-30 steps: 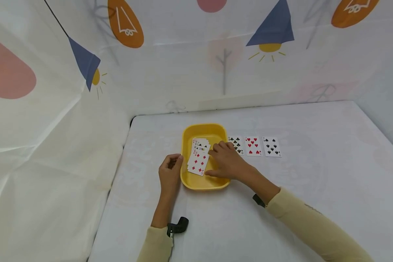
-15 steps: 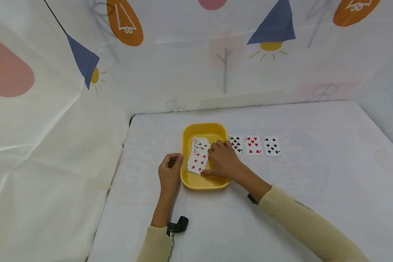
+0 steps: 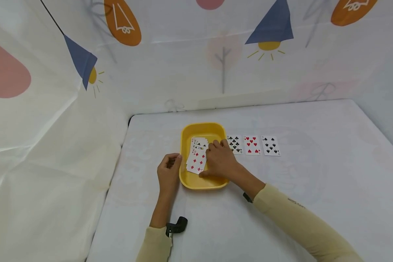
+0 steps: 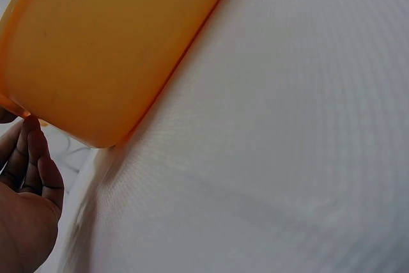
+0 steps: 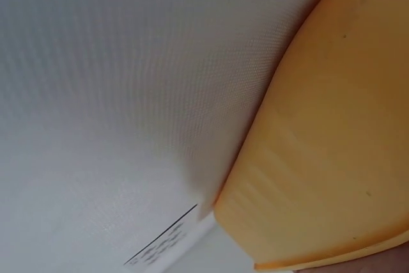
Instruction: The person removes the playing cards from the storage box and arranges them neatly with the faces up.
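A yellow tray [image 3: 199, 183] rests on the white-covered counter [image 3: 216, 222]; clock positions refer to the tray's centre in the head view. Within it, toward 9 o'clock, lies a pile of playing cards [image 3: 196, 160], six of diamonds uppermost, the faces beneath largely overlapped. Outside, near 3 o'clock, are a clubs card [image 3: 235, 145], its 9 o'clock edge hard to separate from the rim, then the seven of hearts [image 3: 252, 145] and seven of spades [image 3: 271, 146]. The right hand [image 3: 221, 159] reaches in, back upward, forearm running toward 4 o'clock, thumb at the pile's 5 o'clock corner; its fingertips are concealed, so whether this part-bent grip has hold of a card cannot be told. The left hand [image 3: 168, 173], near 8 o'clock, pinches the rim, its grip nearly closed, forearm toward 6 o'clock. In the right wrist view, a foreshortened card [image 5: 163, 245] at 7 o'clock is illegible.
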Motion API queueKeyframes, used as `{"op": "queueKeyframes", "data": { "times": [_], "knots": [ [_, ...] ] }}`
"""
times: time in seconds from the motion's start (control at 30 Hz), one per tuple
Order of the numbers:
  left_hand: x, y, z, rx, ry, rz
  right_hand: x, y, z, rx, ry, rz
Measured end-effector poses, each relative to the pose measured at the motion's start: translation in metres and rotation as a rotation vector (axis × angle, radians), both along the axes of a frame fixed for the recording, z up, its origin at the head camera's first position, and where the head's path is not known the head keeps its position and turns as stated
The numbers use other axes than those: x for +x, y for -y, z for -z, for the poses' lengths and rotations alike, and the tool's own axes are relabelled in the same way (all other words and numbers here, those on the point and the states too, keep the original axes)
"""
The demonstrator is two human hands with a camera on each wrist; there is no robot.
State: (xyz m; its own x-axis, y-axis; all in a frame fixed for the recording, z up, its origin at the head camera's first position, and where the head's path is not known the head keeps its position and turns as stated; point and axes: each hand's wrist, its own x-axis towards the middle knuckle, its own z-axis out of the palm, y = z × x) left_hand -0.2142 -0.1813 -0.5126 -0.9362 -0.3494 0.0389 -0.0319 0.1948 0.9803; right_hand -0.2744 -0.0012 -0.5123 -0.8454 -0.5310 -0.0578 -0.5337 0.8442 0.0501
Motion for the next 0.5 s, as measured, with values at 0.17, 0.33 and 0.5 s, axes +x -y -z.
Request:
{"op": "queueKeyframes", "data": {
  "times": [0.17,0.33,0.5],
  "knots": [
    [0.000,-0.001,0.001,-0.002,0.006,-0.008,0.000,-0.002,0.002,-0.008,-0.027,-0.017],
    [-0.003,0.000,0.006,0.008,0.009,-0.009,0.002,-0.002,0.001,0.015,-0.033,-0.016],
    [-0.014,0.007,0.034,0.015,0.004,-0.015,0.001,-0.001,0.001,0.049,-0.036,-0.029]
  ]
}}
